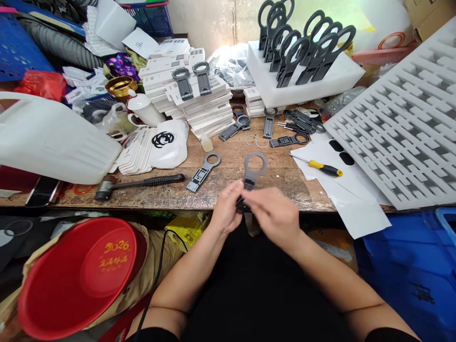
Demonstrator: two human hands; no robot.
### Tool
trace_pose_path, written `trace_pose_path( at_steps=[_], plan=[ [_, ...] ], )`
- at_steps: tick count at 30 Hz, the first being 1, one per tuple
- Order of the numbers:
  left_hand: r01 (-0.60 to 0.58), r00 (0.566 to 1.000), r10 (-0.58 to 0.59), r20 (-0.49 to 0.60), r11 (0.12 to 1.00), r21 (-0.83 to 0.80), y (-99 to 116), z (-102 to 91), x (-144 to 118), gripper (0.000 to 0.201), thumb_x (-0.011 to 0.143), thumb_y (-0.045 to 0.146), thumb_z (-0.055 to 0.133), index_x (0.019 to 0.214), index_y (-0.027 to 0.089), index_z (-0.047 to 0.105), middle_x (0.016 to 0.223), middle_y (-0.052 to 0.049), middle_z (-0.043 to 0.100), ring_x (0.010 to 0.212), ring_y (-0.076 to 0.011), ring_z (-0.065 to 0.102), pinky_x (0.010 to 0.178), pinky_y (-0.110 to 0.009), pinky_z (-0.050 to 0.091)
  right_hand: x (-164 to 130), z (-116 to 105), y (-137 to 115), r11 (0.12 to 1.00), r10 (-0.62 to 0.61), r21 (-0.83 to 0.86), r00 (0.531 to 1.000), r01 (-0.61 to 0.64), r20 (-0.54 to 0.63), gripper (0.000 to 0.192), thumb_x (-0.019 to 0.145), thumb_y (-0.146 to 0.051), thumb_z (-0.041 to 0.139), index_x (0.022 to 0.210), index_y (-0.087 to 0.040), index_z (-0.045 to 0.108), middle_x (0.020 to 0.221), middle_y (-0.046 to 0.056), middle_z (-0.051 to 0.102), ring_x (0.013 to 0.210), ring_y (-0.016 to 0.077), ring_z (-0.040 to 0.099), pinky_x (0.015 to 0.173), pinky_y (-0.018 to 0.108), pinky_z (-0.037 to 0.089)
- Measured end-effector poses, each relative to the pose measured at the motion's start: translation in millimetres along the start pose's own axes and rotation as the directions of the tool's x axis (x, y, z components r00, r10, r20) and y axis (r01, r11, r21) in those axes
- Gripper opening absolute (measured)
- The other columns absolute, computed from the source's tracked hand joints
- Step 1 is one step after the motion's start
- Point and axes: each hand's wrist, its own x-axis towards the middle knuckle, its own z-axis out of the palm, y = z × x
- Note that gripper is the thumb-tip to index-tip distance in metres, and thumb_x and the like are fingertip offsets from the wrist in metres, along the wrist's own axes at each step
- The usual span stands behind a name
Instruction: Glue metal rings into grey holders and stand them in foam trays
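Note:
My left hand (pixel 228 207) is closed around the lower end of a dark grey plastic holder with a ring top (pixel 250 177), held above the table's front edge. My right hand (pixel 276 213), slightly blurred, has its fingers bent and pinched together against the holder's lower part; whatever is between them is hidden. Another ring-topped holder (pixel 200 177) lies on the table to the left, its recessed side up. Farther back rest more such holders (pixel 268 126), next to thin wire rings (pixel 262 143).
A foam block (pixel 302 90) bears several upright holders. Stacked white boxes (pixel 210 111) stand behind, two holders on top. A mallet (pixel 142 183) lies left, a yellow-black screwdriver (pixel 324 167) right on white paper (pixel 356 204). A slotted foam sheet (pixel 399 128) leans right; a red basin (pixel 53 280) sits below.

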Motion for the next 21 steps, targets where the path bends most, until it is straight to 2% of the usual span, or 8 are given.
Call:
trace_pose_path(
  at_steps=[5,8,11,13,15,17,19,21],
  plan=[
    [-0.037,0.977,0.008,0.213,0.99,0.134,3.0,-10.3,-16.5,0.061,0.085,0.064,0.083,0.119,0.017,0.067,0.075,-0.001,0.073,0.062,-0.0168,0.072,0.063,-0.029,0.062,8.6,9.2,23.3,0.918,0.386,0.117,0.921,-0.379,-0.044,0.023,0.09,-0.027,0.081,0.113,-0.029,0.081,0.112,0.006,0.063,0.099,0.0212,0.066,0.09,0.041,0.06],
    [-0.132,0.963,0.035,0.266,0.925,0.357,13.0,-27.3,-15.6,0.057,0.088,0.052,0.085,0.127,0.015,0.065,0.086,-0.004,0.077,0.071,-0.017,0.075,0.072,-0.029,0.064,5.3,16.9,40.9,0.846,0.505,0.194,0.863,-0.496,0.002,0.04,0.081,-0.033,0.088,0.118,-0.027,0.073,0.104,0.002,0.062,0.084,0.0169,0.06,0.078,0.034,0.056],
    [-0.237,0.967,0.13,0.218,0.772,0.59,27.0,-49.9,-8.0,0.052,0.099,0.05,0.069,0.136,0.015,0.063,0.106,-0.01,0.078,0.076,-0.0188,0.076,0.075,-0.033,0.065,15.5,10.4,80.0,0.833,0.522,0.18,0.851,-0.523,0.055,0.035,0.085,-0.04,0.083,0.113,-0.025,0.07,0.1,0.002,0.063,0.077,0.0159,0.057,0.073,0.032,0.053],
    [-0.337,0.938,0.257,0.231,0.529,0.779,36.4,-65.5,-0.6,0.048,0.105,0.044,0.056,0.144,0.016,0.06,0.113,-0.012,0.078,0.082,-0.0213,0.076,0.081,-0.038,0.065,33.2,-3.4,118.2,0.877,0.479,-0.011,0.875,-0.48,0.064,0.025,0.091,-0.035,0.073,0.112,-0.023,0.071,0.107,0.006,0.068,0.085,0.0199,0.062,0.085,0.039,0.056],
    [-0.38,0.883,0.348,0.314,0.138,0.915,43.3,-78.5,7.0,0.047,0.107,0.032,0.048,0.15,0.016,0.059,0.116,-0.015,0.076,0.096,-0.0268,0.074,0.093,-0.045,0.062,55.4,-19.4,159.2,0.858,0.465,-0.286,0.882,-0.427,0.076,0.026,0.092,-0.021,0.064,0.117,-0.02,0.072,0.119,0.013,0.072,0.1,0.0269,0.066,0.097,0.047,0.055],
    [-0.31,0.864,0.336,0.376,-0.234,0.922,46.4,-86.7,12.7,0.049,0.106,0.023,0.045,0.152,0.014,0.058,0.117,-0.019,0.073,0.108,-0.0333,0.069,0.1,-0.052,0.057,76.2,-31.7,195.3,0.792,0.456,-0.515,0.879,-0.329,0.139,0.04,0.09,-0.011,0.06,0.128,-0.019,0.071,0.136,0.018,0.07,0.12,0.0356,0.063,0.106,0.057,0.05],
    [-0.209,0.883,0.291,0.369,-0.459,0.863,45.6,-89.5,15.0,0.051,0.106,0.023,0.047,0.154,0.012,0.056,0.117,-0.023,0.07,0.11,-0.0371,0.065,0.098,-0.054,0.056,91.1,-37.2,221.3,0.773,0.45,-0.567,0.876,-0.286,0.173,0.045,0.086,-0.004,0.06,0.128,-0.017,0.072,0.139,0.02,0.071,0.127,0.0395,0.061,0.106,0.061,0.047],
    [-0.136,0.899,0.277,0.34,-0.562,0.816,42.7,-88.4,14.0,0.053,0.107,0.029,0.051,0.157,0.012,0.053,0.119,-0.023,0.067,0.108,-0.0371,0.063,0.095,-0.052,0.055,99.5,-37.3,236.7,0.791,0.429,-0.559,0.878,-0.25,0.213,0.035,0.087,-0.005,0.062,0.118,-0.013,0.076,0.127,0.018,0.077,0.124,0.0356,0.064,0.105,0.056,0.047]
  ],
)
